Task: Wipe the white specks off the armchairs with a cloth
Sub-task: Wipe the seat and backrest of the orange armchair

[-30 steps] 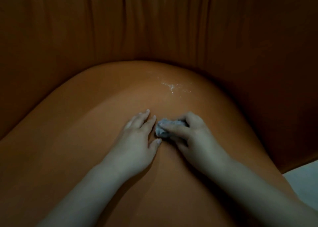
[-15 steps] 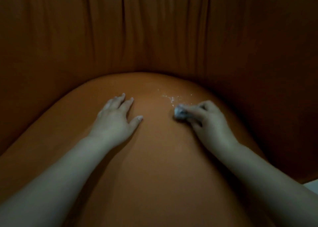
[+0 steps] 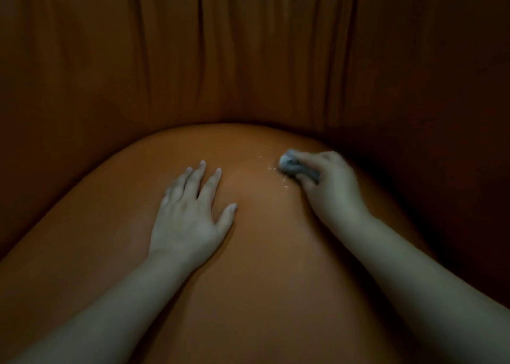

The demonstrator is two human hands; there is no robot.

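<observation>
Few white specks beside the cloth in right hand's closed grip; left hand flat, fingers spread, on seat cushion.

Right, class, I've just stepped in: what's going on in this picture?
A person is cleaning the orange seat cushion of an armchair. The right hand grips a small wadded cloth and presses it onto a patch of white specks near the back of the seat. The left hand lies flat and open on the cushion beside it. A few specks show beside the cloth, so the job is not finished.
</observation>
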